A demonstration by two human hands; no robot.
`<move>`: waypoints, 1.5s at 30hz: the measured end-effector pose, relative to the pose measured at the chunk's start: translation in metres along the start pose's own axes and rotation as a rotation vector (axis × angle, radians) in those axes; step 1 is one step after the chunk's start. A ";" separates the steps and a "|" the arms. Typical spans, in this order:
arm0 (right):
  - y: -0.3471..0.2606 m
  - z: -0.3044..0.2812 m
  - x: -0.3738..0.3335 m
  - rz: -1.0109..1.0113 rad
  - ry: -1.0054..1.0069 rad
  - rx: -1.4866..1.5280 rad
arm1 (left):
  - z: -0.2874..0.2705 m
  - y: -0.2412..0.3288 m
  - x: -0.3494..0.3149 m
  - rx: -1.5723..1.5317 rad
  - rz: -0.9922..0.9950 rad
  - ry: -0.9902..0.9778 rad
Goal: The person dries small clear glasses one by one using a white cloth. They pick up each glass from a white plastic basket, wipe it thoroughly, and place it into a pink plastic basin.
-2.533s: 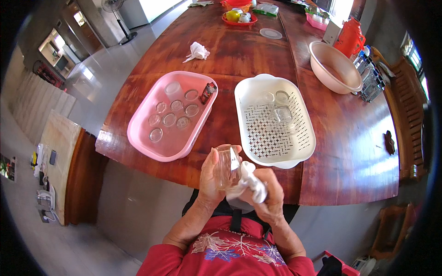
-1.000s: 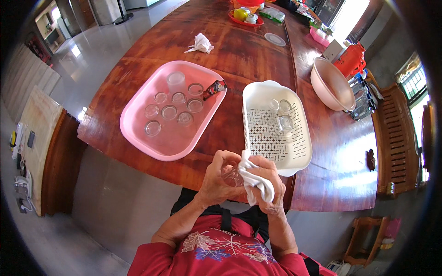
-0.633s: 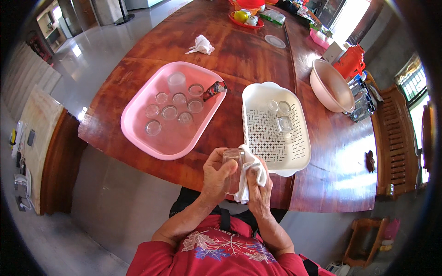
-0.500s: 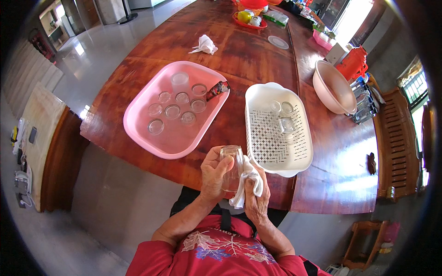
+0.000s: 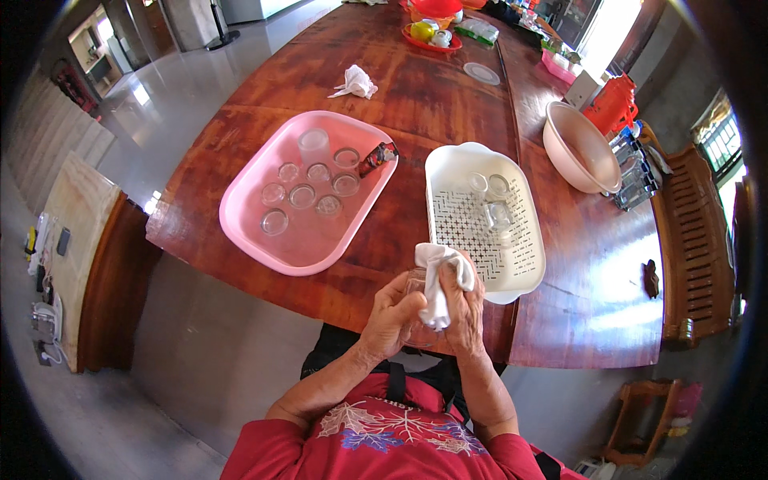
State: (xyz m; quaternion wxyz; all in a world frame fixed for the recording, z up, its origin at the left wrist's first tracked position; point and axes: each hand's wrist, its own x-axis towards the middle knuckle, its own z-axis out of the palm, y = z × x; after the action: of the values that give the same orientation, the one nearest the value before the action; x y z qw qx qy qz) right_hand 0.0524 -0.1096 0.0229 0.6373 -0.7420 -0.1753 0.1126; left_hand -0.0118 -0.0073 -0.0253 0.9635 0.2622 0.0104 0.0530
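Observation:
My left hand [image 5: 390, 317] is wrapped round a clear drinking glass [image 5: 418, 282], held over the table's near edge. Against the glass my right hand [image 5: 466, 308] presses a white cloth [image 5: 436, 272], which covers much of the glass's upper part and right side. Ahead and to the left stands a pink basin [image 5: 240, 200] with several clear glasses [image 5: 302, 196] and a dark patterned packet [image 5: 378, 158] leaning at its right wall. Just beyond my right hand is a white slotted basket [image 5: 524, 276] holding a few glasses [image 5: 499, 214].
A crumpled white tissue [image 5: 356, 82] lies beyond the pink basin on the brown wooden table [image 5: 416, 104]. At the right stand a pale pink bowl [image 5: 582, 152] and a red jug [image 5: 614, 104]. Farther off are a red plate with fruit [image 5: 432, 38] and a round white lid [image 5: 482, 74].
The cloth has moved from the glass's right side up over its upper part, with my right hand rising. Both hands have shifted slightly right, and the glass is now mostly hidden.

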 end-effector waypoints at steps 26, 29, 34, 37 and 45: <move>0.015 -0.018 -0.009 -0.781 0.104 -0.451 | 0.004 0.026 0.011 0.261 -0.217 0.084; 0.014 -0.010 -0.012 -0.575 0.147 -0.371 | 0.009 0.018 0.010 0.400 0.103 0.173; 0.036 0.006 -0.018 -0.060 0.084 0.316 | 0.015 0.017 0.010 0.597 0.369 0.054; 0.031 0.012 -0.027 0.371 -0.086 0.929 | 0.010 0.017 0.010 0.687 0.449 0.012; 0.039 0.006 -0.048 -0.179 0.251 0.029 | -0.008 0.022 0.009 0.607 0.350 0.188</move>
State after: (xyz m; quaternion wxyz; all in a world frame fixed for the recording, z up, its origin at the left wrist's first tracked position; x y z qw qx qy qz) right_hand 0.0105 -0.1281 -0.0195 0.6722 -0.7225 -0.1580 -0.0356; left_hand -0.0054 0.0167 -0.0205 0.8128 0.5282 0.0693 0.2355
